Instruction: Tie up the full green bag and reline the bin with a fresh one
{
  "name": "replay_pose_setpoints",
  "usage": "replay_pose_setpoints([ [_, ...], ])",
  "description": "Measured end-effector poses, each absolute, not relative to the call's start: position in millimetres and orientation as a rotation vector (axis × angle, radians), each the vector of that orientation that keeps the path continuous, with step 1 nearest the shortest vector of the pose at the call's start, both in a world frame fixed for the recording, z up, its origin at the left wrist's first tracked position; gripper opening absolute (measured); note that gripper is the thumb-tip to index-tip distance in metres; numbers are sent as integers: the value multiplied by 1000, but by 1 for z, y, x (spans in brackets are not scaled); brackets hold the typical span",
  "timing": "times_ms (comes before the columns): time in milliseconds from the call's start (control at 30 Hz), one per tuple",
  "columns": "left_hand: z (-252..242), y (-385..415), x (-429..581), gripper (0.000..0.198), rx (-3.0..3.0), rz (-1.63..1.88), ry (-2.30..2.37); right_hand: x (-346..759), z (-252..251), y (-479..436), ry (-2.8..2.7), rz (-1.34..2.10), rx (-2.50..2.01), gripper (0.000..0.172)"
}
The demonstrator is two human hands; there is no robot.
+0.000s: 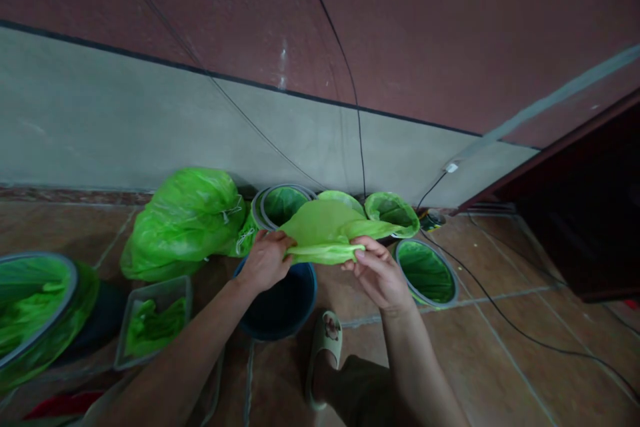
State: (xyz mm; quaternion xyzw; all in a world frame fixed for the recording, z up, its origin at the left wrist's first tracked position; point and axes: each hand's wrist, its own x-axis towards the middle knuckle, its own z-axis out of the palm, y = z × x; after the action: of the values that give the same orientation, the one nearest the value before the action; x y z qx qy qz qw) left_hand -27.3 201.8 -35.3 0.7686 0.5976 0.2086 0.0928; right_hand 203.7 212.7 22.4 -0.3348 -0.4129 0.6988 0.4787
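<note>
A thin, bright green plastic bag is stretched between my two hands in the middle of the head view. My left hand grips its left edge, fingers closed. At the other end my right hand pinches the folded edge between thumb and fingers. Below the left hand stands a dark blue bucket, its inside too dark to make out. Behind the bag are bins lined with green bags, among them a grey-rimmed bin and a lined bin, partly hidden by the held bag.
A full, tied green bag leans by the wall. A clear tray of green bags and a large lined bin are at left. Another lined bin stands right, near a black cable on the tiles.
</note>
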Motion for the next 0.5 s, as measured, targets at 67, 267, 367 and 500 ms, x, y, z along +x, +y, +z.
replay_pose_setpoints([
  [67,-35,204,-29,22,2250,594,1866,211,22,213,-974,1716,-753,18],
  [267,-33,213,-59,25,2016,662,2362,235,18,223,-887,1579,-720,15],
  [367,-30,214,-83,28,1817,720,2584,247,15,232,-853,1489,-792,15],
  [500,-24,215,-117,38,1374,806,2729,257,2,243,-1000,1155,-1112,19],
])
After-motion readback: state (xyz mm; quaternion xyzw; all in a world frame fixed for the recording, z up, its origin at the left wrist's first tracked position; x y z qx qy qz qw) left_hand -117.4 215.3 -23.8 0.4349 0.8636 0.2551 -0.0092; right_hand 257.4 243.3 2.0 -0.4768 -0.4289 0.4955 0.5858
